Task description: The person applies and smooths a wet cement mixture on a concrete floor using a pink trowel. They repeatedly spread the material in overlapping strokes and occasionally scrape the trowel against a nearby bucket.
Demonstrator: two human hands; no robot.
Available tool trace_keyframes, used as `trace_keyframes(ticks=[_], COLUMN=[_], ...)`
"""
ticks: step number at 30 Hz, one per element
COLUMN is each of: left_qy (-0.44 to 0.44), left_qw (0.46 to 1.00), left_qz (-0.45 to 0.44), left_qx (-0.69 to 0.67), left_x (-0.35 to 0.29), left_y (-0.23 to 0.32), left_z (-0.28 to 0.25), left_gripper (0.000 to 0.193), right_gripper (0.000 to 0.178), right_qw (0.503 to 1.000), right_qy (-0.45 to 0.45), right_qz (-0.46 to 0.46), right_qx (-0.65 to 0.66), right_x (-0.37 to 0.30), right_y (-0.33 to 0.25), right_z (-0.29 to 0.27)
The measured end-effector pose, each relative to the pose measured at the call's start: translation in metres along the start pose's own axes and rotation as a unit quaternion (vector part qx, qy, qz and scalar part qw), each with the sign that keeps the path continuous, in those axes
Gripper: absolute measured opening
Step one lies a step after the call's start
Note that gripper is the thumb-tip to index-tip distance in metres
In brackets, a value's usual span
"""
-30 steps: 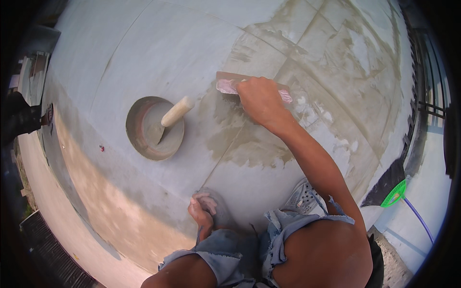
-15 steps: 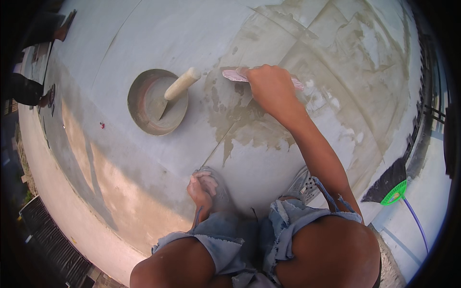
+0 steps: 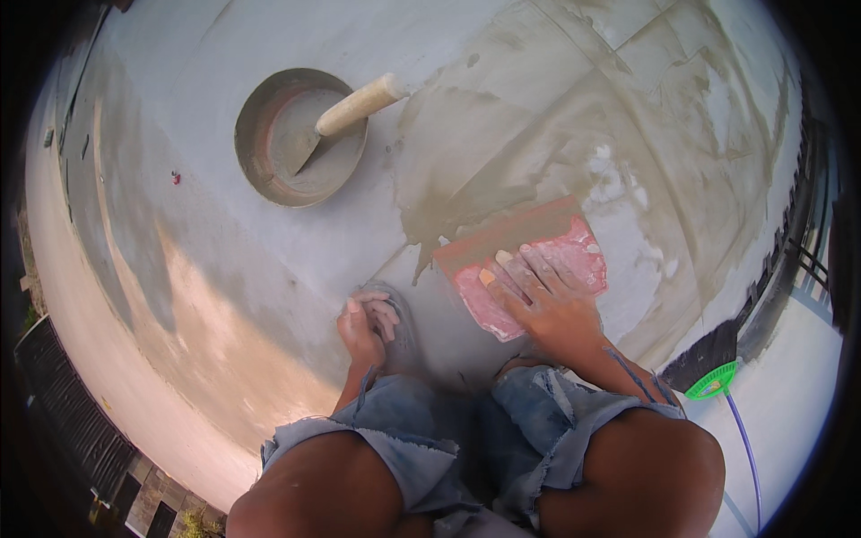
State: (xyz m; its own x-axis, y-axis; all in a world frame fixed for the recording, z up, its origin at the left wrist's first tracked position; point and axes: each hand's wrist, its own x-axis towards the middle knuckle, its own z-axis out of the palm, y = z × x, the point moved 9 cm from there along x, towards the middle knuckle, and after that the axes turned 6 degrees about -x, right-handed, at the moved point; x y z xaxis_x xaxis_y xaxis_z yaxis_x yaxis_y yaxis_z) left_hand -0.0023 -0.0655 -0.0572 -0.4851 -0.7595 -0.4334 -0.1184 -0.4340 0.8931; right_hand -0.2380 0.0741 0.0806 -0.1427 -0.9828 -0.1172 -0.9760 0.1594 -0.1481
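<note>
My right hand (image 3: 552,305) grips a flat pink spreader (image 3: 578,251), its fingers laid over the top face and the thumb hidden. Wet grey-brown cement paste coats the spreader's far edge, which touches or hovers just over the smeared floor; I cannot tell which. Beside my left shoe, my left hand (image 3: 363,327) hangs with nothing in it, fingers loosely curled and apart from the thumb. Farther off to the left stands a round metal pan (image 3: 254,148). A trowel with a pale wooden handle (image 3: 359,103) rests inside, its blade tilted in the paste.
Streaks of wet paste (image 3: 538,125) spread over the pale floor ahead and to the right. A black broom with a green head (image 3: 713,381) and purple stick lies at right. A small red object (image 3: 176,178) sits on the left floor. A low wall (image 3: 117,359) curves along the left.
My right hand has drawn the spreader back toward me, so its broad pink face now shows. The view has shifted, and the person's feet at upper left are gone. My left hand stays by the shoe.
</note>
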Motion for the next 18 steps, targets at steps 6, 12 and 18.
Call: trace_keyframes(ticks=[6, 12, 18], left_qy=[-0.002, 0.001, -0.015], left_qw=[1.000, 1.000, 0.999], left_qz=[0.005, 0.004, 0.011], left_qx=[-0.014, -0.009, -0.035], left_x=[-0.001, 0.000, 0.000], left_y=[-0.002, -0.001, -0.001], left_z=[-0.001, 0.000, 0.001], left_gripper=[0.065, 0.065, 0.075], right_gripper=[0.054, 0.054, 0.051], right_qw=[0.997, 0.993, 0.992], right_qy=[-0.041, -0.034, 0.015], right_qz=[-0.066, -0.112, -0.126], right_qx=[-0.019, 0.001, 0.003], right_x=[-0.058, -0.032, -0.009], right_y=[0.016, -0.002, -0.013], right_z=[0.042, 0.047, 0.047])
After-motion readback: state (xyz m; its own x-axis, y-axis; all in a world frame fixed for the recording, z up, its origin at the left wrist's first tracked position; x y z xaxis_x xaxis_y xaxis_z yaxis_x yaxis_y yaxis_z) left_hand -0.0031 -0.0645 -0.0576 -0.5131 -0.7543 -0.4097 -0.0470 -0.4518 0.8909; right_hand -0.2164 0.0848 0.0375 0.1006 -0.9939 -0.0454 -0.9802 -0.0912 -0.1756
